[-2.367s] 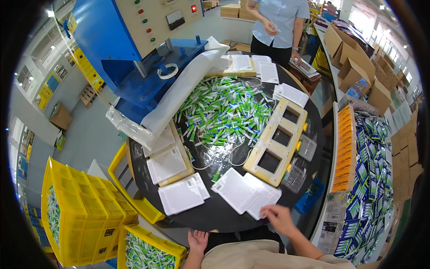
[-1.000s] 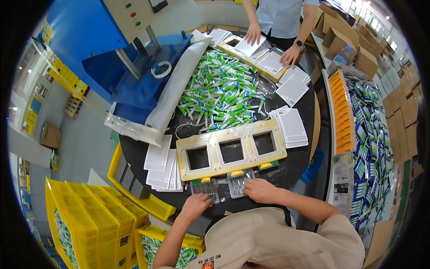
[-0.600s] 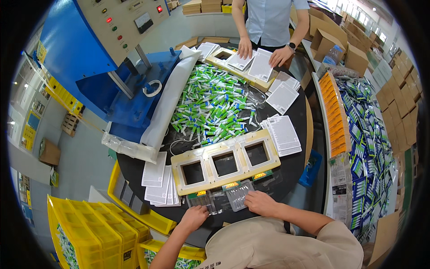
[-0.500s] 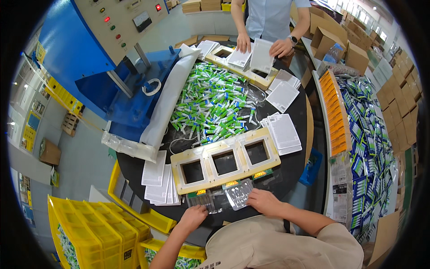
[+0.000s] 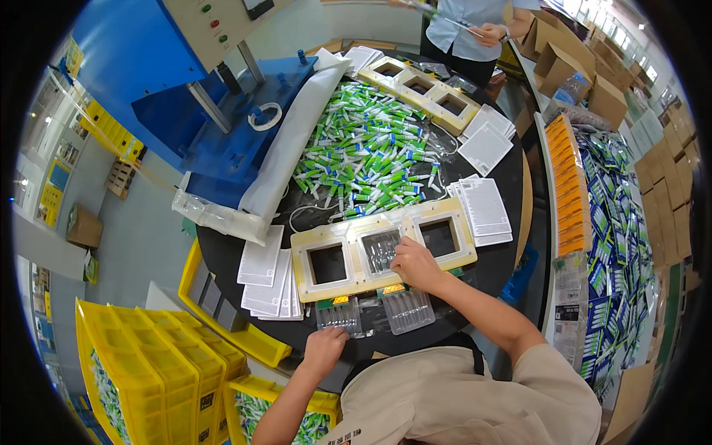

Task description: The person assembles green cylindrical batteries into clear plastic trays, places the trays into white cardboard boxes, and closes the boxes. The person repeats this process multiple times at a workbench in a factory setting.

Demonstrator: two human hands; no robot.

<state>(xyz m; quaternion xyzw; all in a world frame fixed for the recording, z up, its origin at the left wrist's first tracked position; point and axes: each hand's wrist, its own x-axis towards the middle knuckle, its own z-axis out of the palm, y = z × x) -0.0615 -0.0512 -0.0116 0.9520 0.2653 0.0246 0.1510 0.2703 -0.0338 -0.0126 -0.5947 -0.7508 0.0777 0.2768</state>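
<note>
My right hand is closed on a clear plastic blister tray, which sits in the middle window of a cream-coloured three-window frame. The frame's left and right windows show the dark table through them. Below the frame, my left hand has its fingers closed at the lower edge of another clear blister tray. A third blister tray lies beneath my right forearm. Green-and-orange printed pieces show at the frame's near edge.
Many small green-and-white tubes are heaped mid-table. White printed cards lie left and right. A blue press stands left. A second frame lies before a co-worker. Yellow crates stand lower left.
My right hand has moved forward from the table's near side to the middle window, with a blister tray. My left hand stays low. The co-worker's hands have lifted cards off the far frame.
</note>
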